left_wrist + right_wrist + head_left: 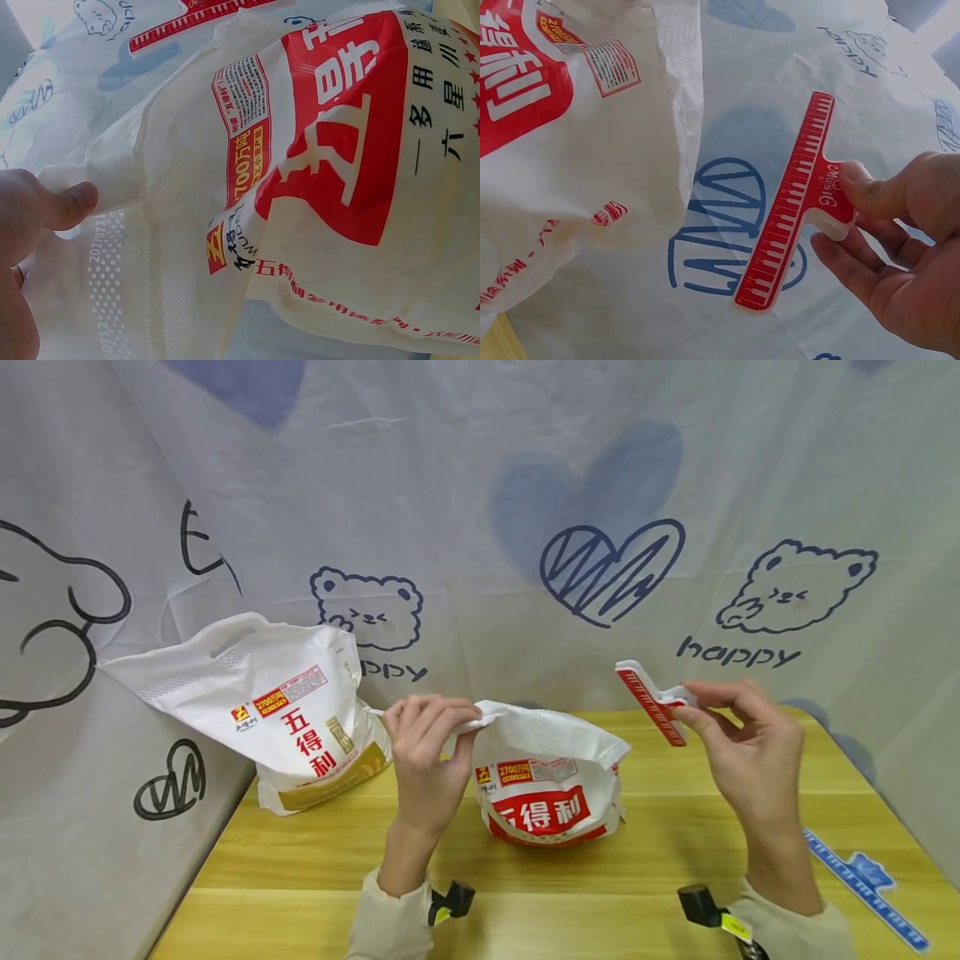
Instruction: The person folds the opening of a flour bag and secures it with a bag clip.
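Observation:
A white bag with a red label (pixel 543 810) stands at the middle of the table, its top edge folded over. My left hand (pixel 431 747) pinches that top edge at its left end; in the left wrist view the thumb (pixel 81 196) presses on the folded strip. To the right of the bag, my right hand (pixel 750 743) holds up a red and white clip (pixel 651 703) by its handle tabs. Piano keys are printed along the clip's long bar, which points toward the bag and stays apart from it in the right wrist view.
At the left back stands another white bag (pixel 300 718) with a gold bottom band, leaning against the curtain. A blue clip (pixel 866 885) lies on the wooden table (pixel 570 910) at the right. A printed curtain (pixel 465 527) hangs close behind.

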Motion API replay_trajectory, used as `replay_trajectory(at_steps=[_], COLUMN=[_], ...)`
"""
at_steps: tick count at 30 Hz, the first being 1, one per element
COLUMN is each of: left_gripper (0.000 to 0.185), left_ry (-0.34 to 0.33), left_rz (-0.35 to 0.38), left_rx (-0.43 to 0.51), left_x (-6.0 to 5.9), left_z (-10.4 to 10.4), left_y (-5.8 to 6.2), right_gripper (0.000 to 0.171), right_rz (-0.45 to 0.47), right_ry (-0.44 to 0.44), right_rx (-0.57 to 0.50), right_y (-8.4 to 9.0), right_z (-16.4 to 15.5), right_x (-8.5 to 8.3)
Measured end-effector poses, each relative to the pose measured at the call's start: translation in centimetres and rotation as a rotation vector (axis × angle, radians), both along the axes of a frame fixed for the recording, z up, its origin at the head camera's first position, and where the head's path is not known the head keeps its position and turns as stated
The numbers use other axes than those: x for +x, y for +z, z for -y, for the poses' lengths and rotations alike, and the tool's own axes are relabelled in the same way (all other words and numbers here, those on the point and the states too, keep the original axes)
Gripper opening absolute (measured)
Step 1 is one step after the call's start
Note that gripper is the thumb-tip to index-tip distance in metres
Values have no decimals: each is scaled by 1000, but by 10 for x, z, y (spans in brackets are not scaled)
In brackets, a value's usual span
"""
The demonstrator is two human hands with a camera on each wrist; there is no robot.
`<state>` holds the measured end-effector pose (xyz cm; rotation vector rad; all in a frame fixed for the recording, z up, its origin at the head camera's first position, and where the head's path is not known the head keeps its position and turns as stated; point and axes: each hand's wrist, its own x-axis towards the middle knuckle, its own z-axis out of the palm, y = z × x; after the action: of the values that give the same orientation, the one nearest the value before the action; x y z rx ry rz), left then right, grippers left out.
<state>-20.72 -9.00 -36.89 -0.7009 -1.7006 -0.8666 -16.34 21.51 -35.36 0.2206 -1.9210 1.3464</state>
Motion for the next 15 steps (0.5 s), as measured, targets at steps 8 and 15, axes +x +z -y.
replay_trajectory(at_steps=[8,15], left_gripper=[13,13], left_ry=[-3,-3], left_rz=[1,2], left_rx=[-4,-3], left_x=[0,0], left_z=[0,1], left_y=[0,0], right_gripper=[25,23], right_rz=[-43,-83], right_ry=[37,62], right_rx=[-10,35], right_y=[-2,0], right_z=[5,6], right_x=[0,0])
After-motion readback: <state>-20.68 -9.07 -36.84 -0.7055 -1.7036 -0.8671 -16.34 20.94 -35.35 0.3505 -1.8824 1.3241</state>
